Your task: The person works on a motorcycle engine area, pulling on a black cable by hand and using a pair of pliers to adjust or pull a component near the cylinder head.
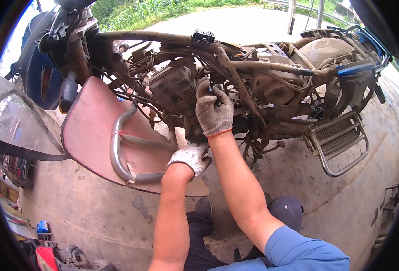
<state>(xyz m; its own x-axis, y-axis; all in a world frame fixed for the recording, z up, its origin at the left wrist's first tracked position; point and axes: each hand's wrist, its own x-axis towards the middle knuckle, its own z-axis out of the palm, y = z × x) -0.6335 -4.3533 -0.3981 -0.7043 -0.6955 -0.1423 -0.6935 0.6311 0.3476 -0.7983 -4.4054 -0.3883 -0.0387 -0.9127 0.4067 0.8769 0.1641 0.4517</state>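
Note:
A stripped-down motorcycle frame [163, 36] stretches across the view, its finned engine [172, 86] left of centre. My right hand [214, 108], in a soiled knit glove, is closed beside the engine's right side. Its fingers wrap round a small dark tool [218, 103]; only a black end shows, so its kind is unclear. Lower down, my left hand [190, 159] wears a whiter knit glove and is close under the engine's lower part. Its thumb stands apart from loosely bent fingers, with nothing visible between them. The fingertips are partly hidden.
A curved metal crash bar [117, 144] stands before a faded pink leg shield [88, 122] at left. A metal footrest frame [339, 140] juts out at right. Loose cables [136, 97] hang by the engine. A red part [45, 258] lies at lower left on the concrete floor.

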